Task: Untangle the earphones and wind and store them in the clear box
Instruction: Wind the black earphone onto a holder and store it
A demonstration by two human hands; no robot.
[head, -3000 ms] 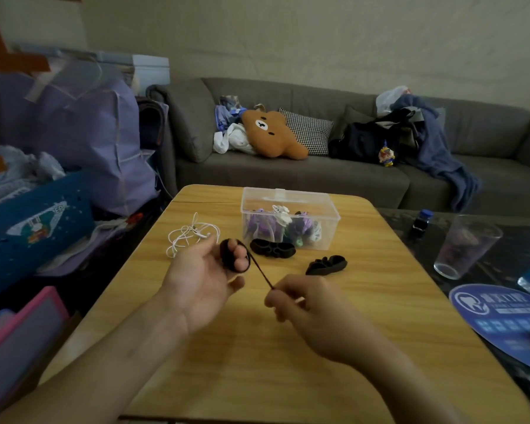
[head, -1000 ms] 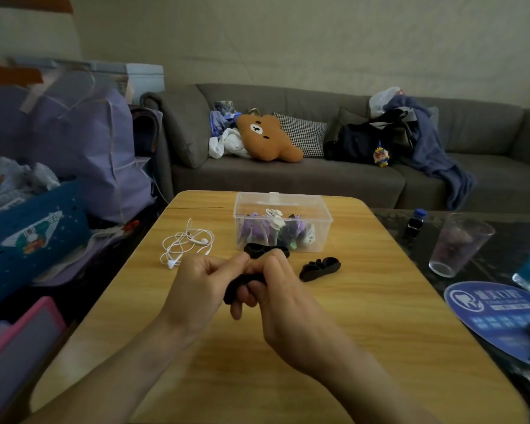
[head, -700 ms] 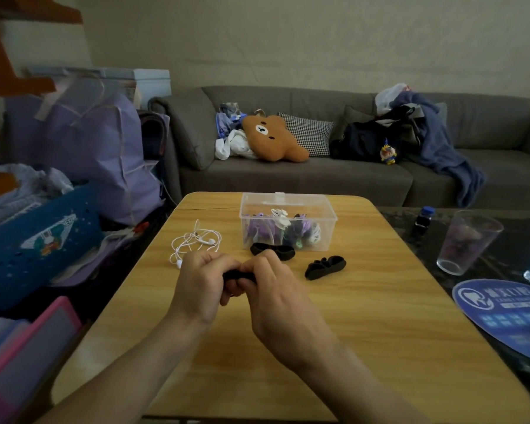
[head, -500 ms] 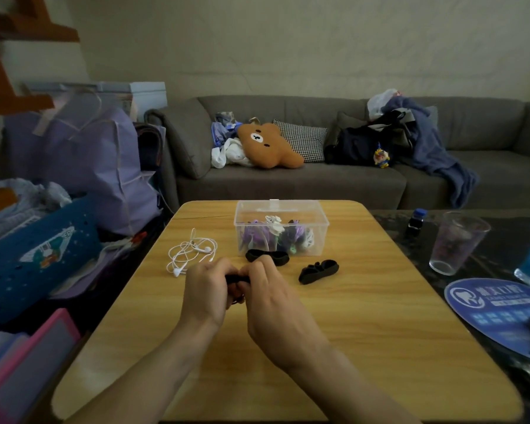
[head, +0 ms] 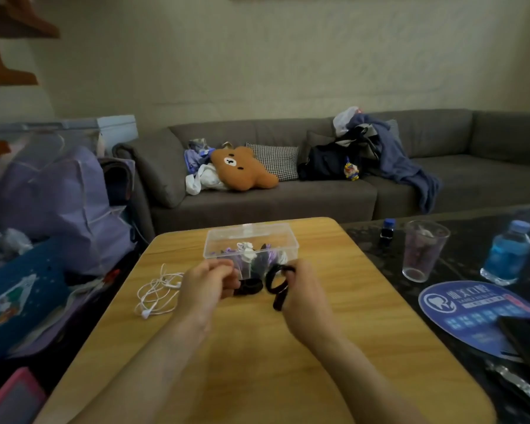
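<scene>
Right hand (head: 303, 289) grips a wound black earphone coil (head: 276, 281); left hand (head: 207, 286) curled, contents unclear. Clear box (head: 251, 240) part-filled; white earphones (head: 156, 293), centre-left, remain tangled.

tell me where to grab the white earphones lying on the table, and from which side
Judging by its pose, pinch the white earphones where the loops bunch and cross, near the middle of the tangle, coming straight down from above. They lie flat and loose on the wooden table, to the left of the left hand, so that hand is closest. Pulling one earbud would probably tighten the tangle.
</scene>
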